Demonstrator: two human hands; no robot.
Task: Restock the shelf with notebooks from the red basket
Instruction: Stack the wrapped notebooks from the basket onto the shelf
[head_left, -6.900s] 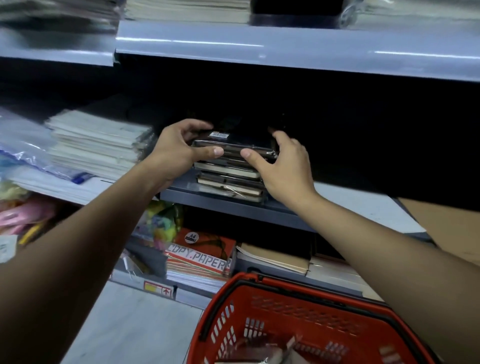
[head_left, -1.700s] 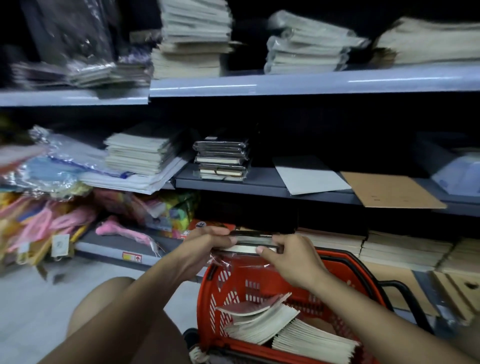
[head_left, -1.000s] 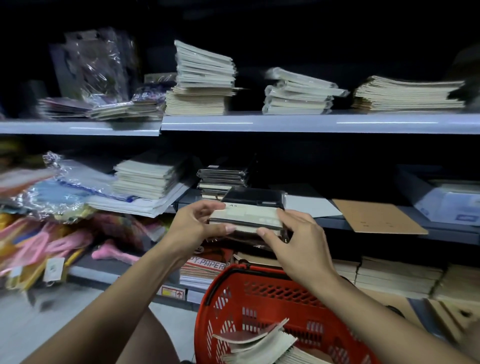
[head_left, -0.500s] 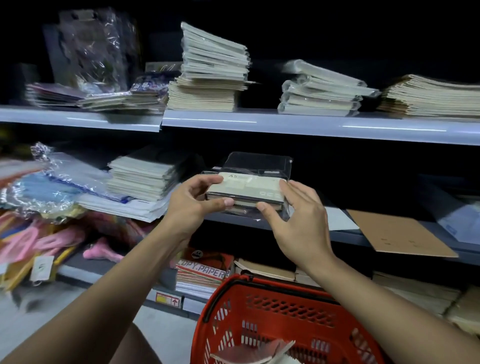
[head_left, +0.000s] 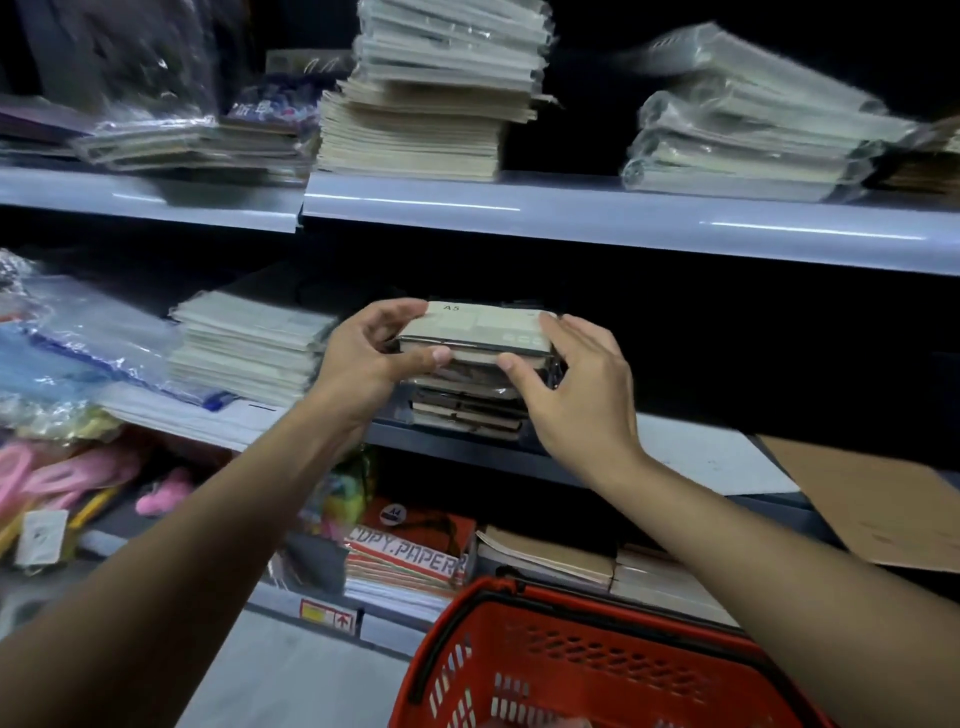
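Presently, far left on the middle shelf: plastic-wrapped packets, then a tall pile of pale exercise books just left of the working spot.

Left hand grips the left end of a wrapped notebook, thumb along the near edge, fingers curled over the top. Label reads A5. The notebook sits on, or just above, the short stack of dark notebooks at the shelf's near edge; contact not certain, since the hands cover the seam.

Right hand holds the right end, thumb pressed to the near edge, fingers wrapped round the far corner. Both hands are closed on the same notebook.

Right of the stack: a white sheet and a brown card lying flat on the shelf. Near, bottom centre: red basket, rim below the hands; its contents barely show.

Risks, as judged:
- Stack is narrow and close to the shelf lip. A push off-centre could slide upper notebooks forward and off, into the basket or onto the floor.
- Slick wrap on wrap; layers likely skate if released crooked.
- Stack looks uneven already; added height may tip it toward the exercise books.
- Low headroom under the upper shelf could catch knuckles on withdrawal.
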